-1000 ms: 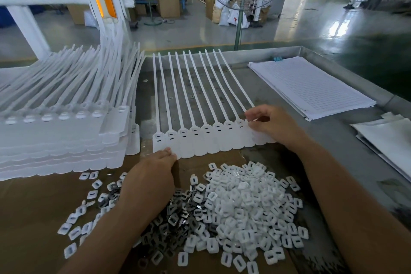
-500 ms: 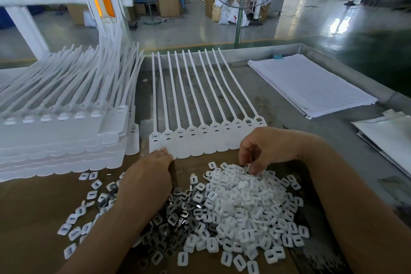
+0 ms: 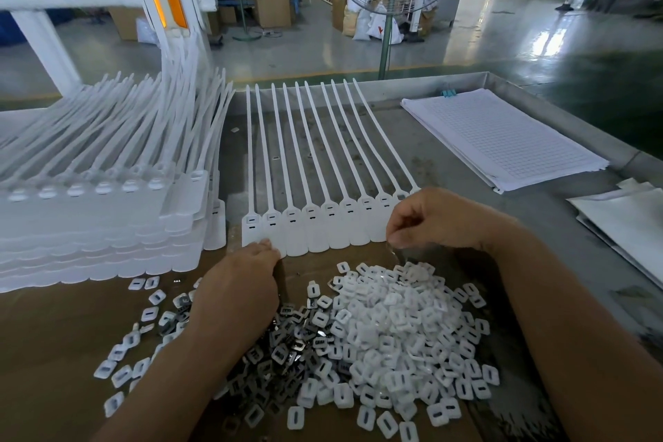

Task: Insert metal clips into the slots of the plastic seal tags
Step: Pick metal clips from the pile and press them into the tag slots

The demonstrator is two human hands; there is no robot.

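A row of white plastic seal tags (image 3: 323, 226) lies flat on the table with the long tails pointing away from me. Each tag head shows a small slot. My left hand (image 3: 240, 283) rests at the near edge of the leftmost tags, fingertips touching them. Just below it lies a dark heap of metal clips (image 3: 287, 344). To the right is a bigger heap of white plastic caps (image 3: 394, 326). My right hand (image 3: 434, 219) hovers above that heap at the right end of the row. Its fingertips pinch a small blurred piece.
A tall stack of finished tag rows (image 3: 89, 219) fills the left side. Brown cardboard (image 3: 53, 334) lies under the heaps. A pad of gridded paper (image 3: 502, 140) and other sheets (image 3: 628, 219) lie to the right, inside the metal table's raised rim (image 3: 538, 100). A fan pole (image 3: 385, 47) stands behind the table.
My right hand left the right end of the tag row, dipped into the white heap, and has now risen slightly with fingers pinched. My left hand stayed in place.
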